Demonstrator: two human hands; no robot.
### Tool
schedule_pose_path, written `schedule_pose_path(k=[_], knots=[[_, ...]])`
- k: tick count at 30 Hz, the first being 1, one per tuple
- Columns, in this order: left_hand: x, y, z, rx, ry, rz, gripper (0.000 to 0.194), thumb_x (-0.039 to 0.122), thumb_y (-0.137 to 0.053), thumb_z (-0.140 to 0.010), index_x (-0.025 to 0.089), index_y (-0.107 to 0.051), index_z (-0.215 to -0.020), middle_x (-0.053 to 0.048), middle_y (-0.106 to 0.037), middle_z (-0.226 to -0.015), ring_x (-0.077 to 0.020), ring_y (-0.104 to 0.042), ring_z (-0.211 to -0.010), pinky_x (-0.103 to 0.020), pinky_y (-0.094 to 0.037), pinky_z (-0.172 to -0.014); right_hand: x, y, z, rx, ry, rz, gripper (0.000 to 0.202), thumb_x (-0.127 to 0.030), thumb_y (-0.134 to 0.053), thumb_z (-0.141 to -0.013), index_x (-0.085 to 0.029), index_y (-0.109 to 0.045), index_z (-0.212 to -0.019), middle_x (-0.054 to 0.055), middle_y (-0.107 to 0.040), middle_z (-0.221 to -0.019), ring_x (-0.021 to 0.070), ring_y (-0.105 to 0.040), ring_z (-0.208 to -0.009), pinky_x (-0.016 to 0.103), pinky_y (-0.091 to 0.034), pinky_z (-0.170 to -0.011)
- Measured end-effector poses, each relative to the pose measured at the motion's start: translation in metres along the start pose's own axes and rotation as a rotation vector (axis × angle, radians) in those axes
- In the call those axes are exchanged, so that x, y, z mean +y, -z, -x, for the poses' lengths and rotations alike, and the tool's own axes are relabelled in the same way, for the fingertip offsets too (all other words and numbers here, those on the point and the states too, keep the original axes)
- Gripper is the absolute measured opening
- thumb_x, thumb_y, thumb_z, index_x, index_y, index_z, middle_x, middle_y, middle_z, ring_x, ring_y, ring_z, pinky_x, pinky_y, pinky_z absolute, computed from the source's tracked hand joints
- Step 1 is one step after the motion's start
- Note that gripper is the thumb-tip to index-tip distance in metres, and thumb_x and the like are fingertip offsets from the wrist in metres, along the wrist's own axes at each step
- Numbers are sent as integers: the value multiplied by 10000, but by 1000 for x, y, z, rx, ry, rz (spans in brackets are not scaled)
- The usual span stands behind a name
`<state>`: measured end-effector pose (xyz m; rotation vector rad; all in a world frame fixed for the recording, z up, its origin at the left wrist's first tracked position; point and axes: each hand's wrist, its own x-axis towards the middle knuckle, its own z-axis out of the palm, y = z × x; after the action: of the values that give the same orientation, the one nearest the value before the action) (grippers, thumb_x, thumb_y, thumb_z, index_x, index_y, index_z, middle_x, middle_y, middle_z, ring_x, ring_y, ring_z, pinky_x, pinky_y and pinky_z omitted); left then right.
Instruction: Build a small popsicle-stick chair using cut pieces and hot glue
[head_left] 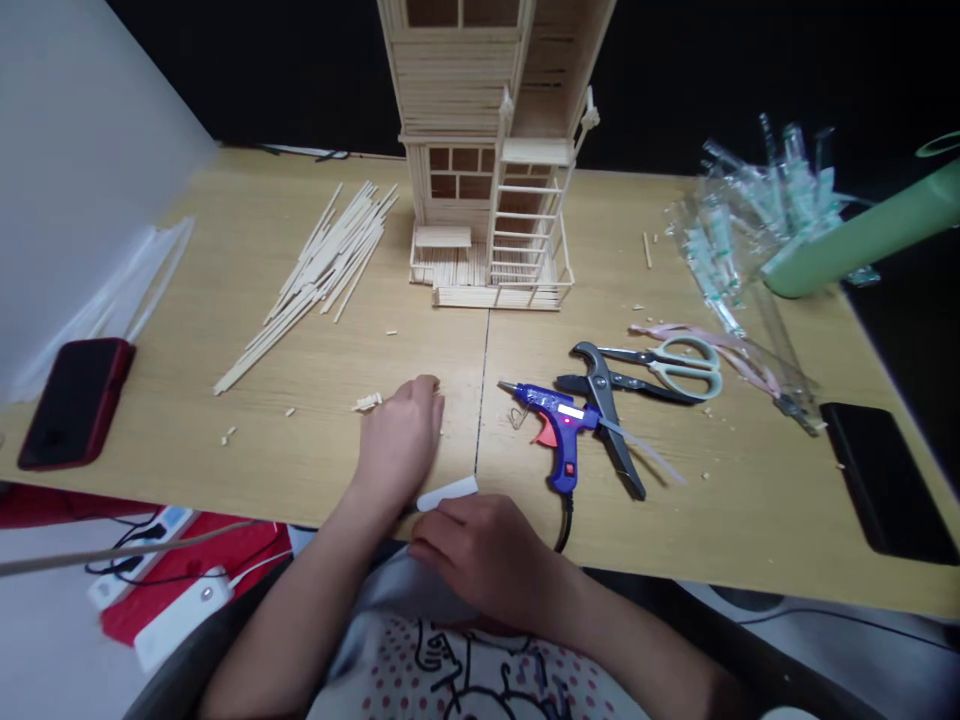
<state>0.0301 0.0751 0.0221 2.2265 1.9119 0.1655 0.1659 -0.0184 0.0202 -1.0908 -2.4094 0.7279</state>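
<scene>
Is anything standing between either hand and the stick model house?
Nothing visible stands between the left hand and the model house. From the right hand, a white piece lies right at the fingers; beyond it, the way runs between the left hand and the glue gun.

A wooden table (300, 440) carries thin sticks (330, 255) (loosely piled) and a glue gun (562, 425).

Left hand (401, 435) palm-down, right hand (484, 550) curled

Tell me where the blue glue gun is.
In the head view, the glue gun lies right of the table's dark seam, just left of the grey-handled cutters.
</scene>
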Motion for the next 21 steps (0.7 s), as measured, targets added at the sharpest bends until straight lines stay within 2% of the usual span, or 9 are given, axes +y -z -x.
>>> schedule_pose_path(k=[4, 7, 12, 16, 21], knots=[[7, -3, -7, -111, 36, -114, 235, 258, -397, -1039, 162, -605, -1092, -130, -748, -989, -309, -731, -813, -352, -451, -616, 4, 1, 7, 27, -7, -12, 193, -321, -643, -985, -191, -690, -850, 11, -708, -746, 165, -666, -654, 281, -411, -583], [7, -5, -1, -130, 40, -99, 220, 260, -393, -1040, 177, -594, -1069, -119, -742, -974, -300, -723, -801, -350, -440, -608, 5, 3, 10, 54, -18, -57, 202, -301, -626, -989, -185, -701, -841, 17, -708, -738, 156, -658, -632, 271, -419, -583], [0, -4, 29, -58, -12, 179, 184, 274, -409, -1039, 208, -580, -1057, -77, -705, -999, -257, -686, -913, -347, -475, -708, 6, 11, 11, 68, -52, -241, 211, -261, -570, -1014, -171, -728, -907, 42, -736, -799, 170, -690, -715, 265, -465, -659], [-16, -6, 57, -39, -87, 378, 167, 230, -405, -1021, 200, -564, -983, -72, -649, -992, -216, -626, -901, -342, -493, -785, 2, 21, 8, 53, -71, -450, 177, -233, -579, -1005, -172, -729, -931, 31, -749, -829, 146, -681, -741, 241, -475, -702], [-48, -8, 76, 24, -29, 396, 183, 249, -401, -1020, 201, -566, -956, -64, -624, -949, -211, -587, -868, -357, -486, -802, -12, 24, 0, 13, -66, -521, 154, -218, -605, -988, -188, -729, -902, 7, -742, -798, 132, -664, -719, 231, -464, -681]])
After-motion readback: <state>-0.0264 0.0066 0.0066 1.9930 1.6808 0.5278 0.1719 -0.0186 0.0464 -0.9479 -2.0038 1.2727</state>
